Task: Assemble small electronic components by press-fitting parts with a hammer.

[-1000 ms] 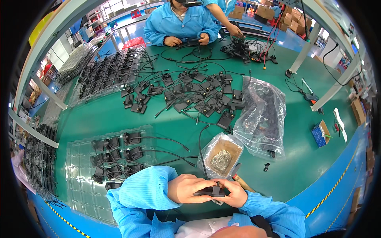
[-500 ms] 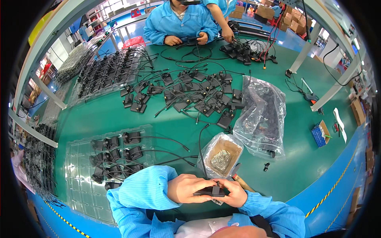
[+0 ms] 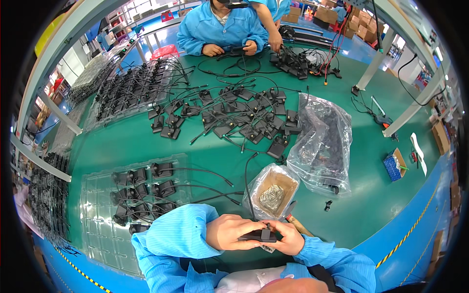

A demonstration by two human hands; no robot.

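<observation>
Close in front of me, both hands hold one small black plastic device with a black cable standing up from it. My left hand is closed round its left side, and my right hand grips the right side. Just beyond the hands sits a cardboard box in a clear plastic bag, with small metal parts inside. Beside my right hand lies a tool with a wooden handle, partly covered by the hand. The underside of the device is hidden by my fingers.
At the left, a clear tray holds several black cabled devices. A heap of similar devices covers the table's middle. A clear bag of black parts lies right of it. A blue box stands farther right. Two co-workers are across the table.
My hands and the device stay in place. Across the table, a standing co-worker's hand has shifted slightly left over the cables.
</observation>
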